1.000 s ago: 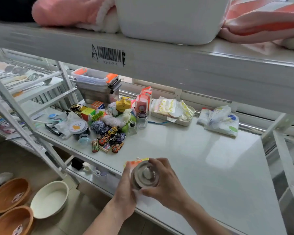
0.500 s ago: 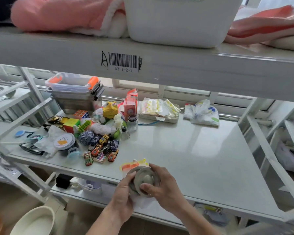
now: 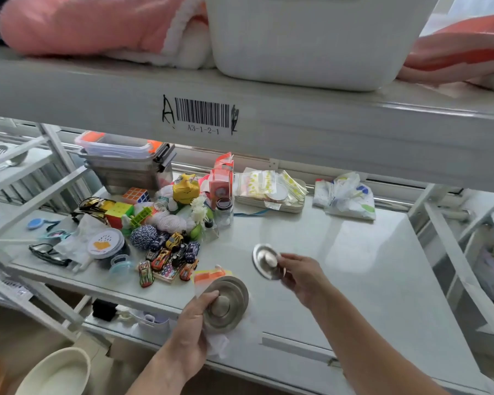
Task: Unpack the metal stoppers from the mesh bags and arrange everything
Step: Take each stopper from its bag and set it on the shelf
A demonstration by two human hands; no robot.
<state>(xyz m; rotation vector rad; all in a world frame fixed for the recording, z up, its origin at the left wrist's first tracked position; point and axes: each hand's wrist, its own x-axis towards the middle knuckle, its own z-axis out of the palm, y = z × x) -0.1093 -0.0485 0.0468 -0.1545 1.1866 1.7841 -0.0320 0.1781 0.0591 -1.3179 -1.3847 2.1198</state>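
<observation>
My left hand (image 3: 189, 329) grips a stack of round metal stoppers (image 3: 228, 303) together with a white mesh bag (image 3: 218, 342) that hangs below my palm, near the shelf's front edge. An orange-and-yellow label (image 3: 210, 275) sticks up behind the stack. My right hand (image 3: 303, 276) holds a single metal stopper (image 3: 265, 261) by its edge, lifted over the middle of the white shelf (image 3: 354, 266) and apart from the stack.
A pile of toy cars (image 3: 171, 258), puzzle cubes, a yarn ball and glasses crowds the shelf's left part. Stacked plastic boxes (image 3: 126, 163), a tray of packets (image 3: 268, 189) and a plastic bag (image 3: 345, 195) line the back. The upper shelf beam (image 3: 297, 124) hangs overhead.
Both hands held the stoppers together before. Now my right hand has pulled one stopper away to the right and up, while my left keeps the remaining stack and bag.
</observation>
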